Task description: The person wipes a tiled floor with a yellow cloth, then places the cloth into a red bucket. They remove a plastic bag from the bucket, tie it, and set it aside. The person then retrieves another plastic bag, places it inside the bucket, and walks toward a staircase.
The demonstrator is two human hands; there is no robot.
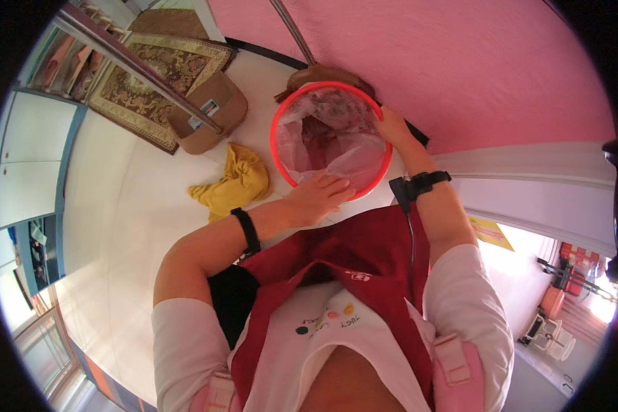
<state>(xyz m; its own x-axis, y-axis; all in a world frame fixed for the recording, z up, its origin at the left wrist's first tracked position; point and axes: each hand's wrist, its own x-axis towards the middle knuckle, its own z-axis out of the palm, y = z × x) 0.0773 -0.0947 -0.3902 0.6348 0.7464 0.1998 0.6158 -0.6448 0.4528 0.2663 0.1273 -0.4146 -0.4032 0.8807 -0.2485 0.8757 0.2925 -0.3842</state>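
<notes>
A round waste bin point(274, 135) with a bright red rim stands in front of me, its translucent plastic liner point(358, 152) spread inside and folded over parts of the rim. My right hand point(393, 127) grips the rim at the right, its fingertips partly hidden by the edge. Across the near rim lies my left hand point(314, 200), fingers stretched out and slightly apart; whether it touches the liner is hard to tell. Dark shapes show in the depth of the bin, too unclear to name.
A yellow cloth point(237, 180) lies crumpled on the pale floor. Left of it stands a brown long-handled dustpan point(211, 116), near a patterned rug point(149, 72). A broom point(329, 74) leans behind the bin by the pink wall point(443, 67). White cabinets point(31, 159) line the left side.
</notes>
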